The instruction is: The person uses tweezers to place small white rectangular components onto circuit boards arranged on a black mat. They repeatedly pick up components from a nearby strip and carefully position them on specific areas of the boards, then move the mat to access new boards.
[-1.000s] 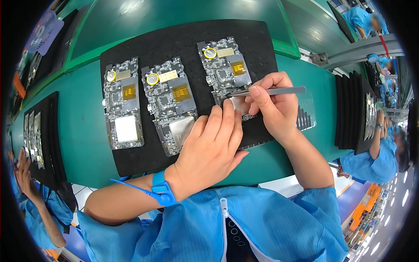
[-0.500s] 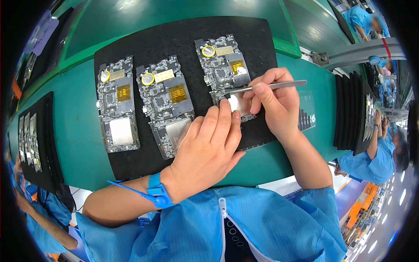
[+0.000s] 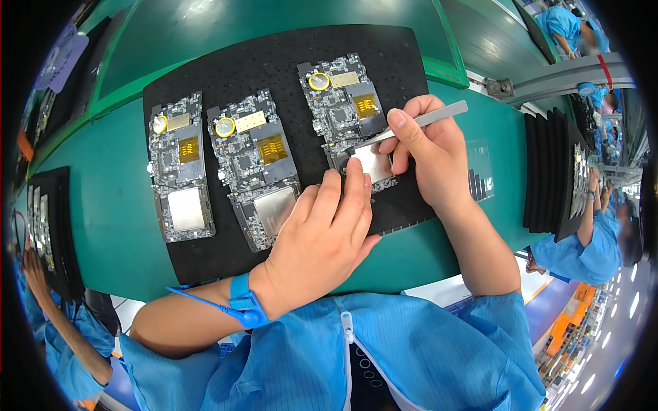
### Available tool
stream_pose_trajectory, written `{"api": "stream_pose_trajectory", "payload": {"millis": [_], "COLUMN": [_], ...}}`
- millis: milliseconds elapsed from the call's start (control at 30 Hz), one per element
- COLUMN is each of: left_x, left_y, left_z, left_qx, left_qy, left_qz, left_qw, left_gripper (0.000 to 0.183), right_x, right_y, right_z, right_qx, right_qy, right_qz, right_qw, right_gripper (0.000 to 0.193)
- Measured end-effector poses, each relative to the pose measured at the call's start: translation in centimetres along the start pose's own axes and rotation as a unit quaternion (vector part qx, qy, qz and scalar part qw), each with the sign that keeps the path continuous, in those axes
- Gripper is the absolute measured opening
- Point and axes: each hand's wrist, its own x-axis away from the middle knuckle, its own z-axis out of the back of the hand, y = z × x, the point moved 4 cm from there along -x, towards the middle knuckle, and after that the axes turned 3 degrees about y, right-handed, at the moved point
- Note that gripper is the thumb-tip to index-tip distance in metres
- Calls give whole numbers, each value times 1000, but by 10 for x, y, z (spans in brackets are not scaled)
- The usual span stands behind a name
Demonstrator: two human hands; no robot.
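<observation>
Three circuit boards lie on a black foam pad: the left board, the middle board and the right board. Each carries a yellow-ringed coin cell, an amber film patch and a silver metal plate. In my right hand is a pair of metal tweezers, pinched between thumb and fingers. Their tip reaches the right board beside the upper edge of its silver plate. My left hand rests with fingers extended, fingertips at that plate's left edge. It partly covers the middle board's lower end.
A clear ruled sheet lies right of my right hand. Stacked black pads stand at the table's right edge, more black pads at the left. A blue wrist strap with a cord circles my left wrist. Co-workers sit on both sides.
The tweezers' rear end has swung upward, so they slope more steeply. My left fingers have shifted slightly on the board. At far left, a co-worker's hand has moved up to the pads.
</observation>
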Motion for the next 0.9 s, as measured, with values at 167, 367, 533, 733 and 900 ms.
{"api": "stream_pose_trajectory", "payload": {"millis": [167, 367, 533, 733, 900], "left_x": [2, 1, 0, 0, 1], "left_y": [1, 2, 2, 2, 3], "left_z": [-4, -6, -4, -5, -6], "left_qx": [-20, -35, -37, -45, -49], "left_qy": [10, 11, 0, -1, 3], "left_qz": [-6, -10, -14, -19, -20], "left_qw": [1000, 999, 999, 999, 999], "left_gripper": [66, 66, 65, 65, 65], "right_x": [0, 4, 4, 5, 7], "right_y": [4, 6, 5, 2, 5], "right_z": [0, 0, 1, 1, -1], "right_qx": [-32, -57, -104, -106, -81], "right_qy": [-1, -1, -8, -1, 19], "right_qz": [1, 27, 44, 46, 46], "right_qw": [999, 998, 994, 993, 995], "right_gripper": [26, 23, 23, 22, 22]}}
